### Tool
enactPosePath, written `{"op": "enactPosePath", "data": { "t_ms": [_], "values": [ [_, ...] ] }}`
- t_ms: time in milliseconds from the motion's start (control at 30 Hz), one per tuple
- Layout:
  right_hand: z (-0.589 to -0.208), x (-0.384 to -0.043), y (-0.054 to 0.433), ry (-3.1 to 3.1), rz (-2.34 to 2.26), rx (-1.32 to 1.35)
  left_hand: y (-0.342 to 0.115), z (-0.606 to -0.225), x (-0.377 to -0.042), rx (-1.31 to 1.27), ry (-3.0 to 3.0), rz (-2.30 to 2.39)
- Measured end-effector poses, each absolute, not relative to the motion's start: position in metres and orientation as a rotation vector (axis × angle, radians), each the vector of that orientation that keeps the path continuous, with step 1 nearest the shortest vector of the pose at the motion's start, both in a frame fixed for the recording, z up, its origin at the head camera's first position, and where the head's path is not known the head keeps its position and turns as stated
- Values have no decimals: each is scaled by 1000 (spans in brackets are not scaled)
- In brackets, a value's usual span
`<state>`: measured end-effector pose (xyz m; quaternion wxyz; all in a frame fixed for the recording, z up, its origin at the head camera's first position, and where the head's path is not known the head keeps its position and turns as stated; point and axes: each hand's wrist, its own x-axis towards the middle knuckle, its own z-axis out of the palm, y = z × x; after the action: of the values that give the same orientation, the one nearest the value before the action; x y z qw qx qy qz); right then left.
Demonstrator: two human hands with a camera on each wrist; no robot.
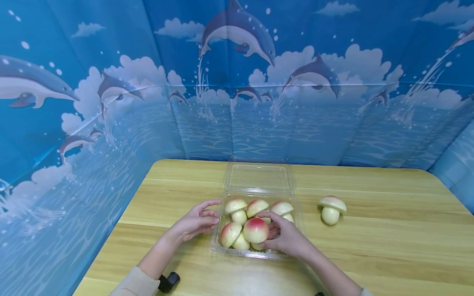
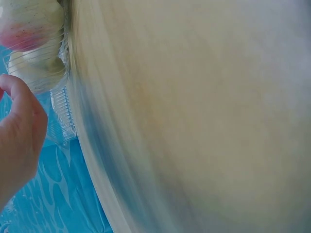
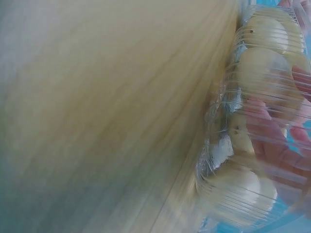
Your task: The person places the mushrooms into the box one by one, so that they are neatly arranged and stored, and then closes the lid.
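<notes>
Mushrooms (image 1: 239, 217) of pale yellow colour, with reddish caps, lie in two rows inside a clear plastic container (image 1: 240, 253), which is placed on the wooden bench (image 1: 389, 234). The right hand (image 1: 284, 235) is over the front row and holds the red-capped mushroom (image 1: 256, 230) between its thumb and fingers; the red side of this cap faces up to the head camera. From the right wrist, the fingers are seen through the ribbed wall. The left hand (image 1: 195, 222) is relaxed and rather wide, with fingers lightly bent, just beside the left wall of the container; whether it touches the wall, one cannot tell. The lid (image 1: 259, 177) is opened and lies back, behind the container. Another mushroom, the lone one (image 1: 332, 210), is on the bench to the right, well apart from the container. Behind the bench hangs a blue dolphin curtain (image 1: 314, 123).
</notes>
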<state>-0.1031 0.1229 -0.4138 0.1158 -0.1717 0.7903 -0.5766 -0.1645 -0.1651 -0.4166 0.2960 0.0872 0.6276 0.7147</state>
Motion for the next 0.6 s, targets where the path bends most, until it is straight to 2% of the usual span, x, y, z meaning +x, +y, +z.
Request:
{"op": "enactPosePath", "data": {
  "t_ms": [600],
  "values": [
    [-401, -98, 137, 2387, -1646, -458, -165, -416, -163, 227, 1679, 1895]
  ]
}}
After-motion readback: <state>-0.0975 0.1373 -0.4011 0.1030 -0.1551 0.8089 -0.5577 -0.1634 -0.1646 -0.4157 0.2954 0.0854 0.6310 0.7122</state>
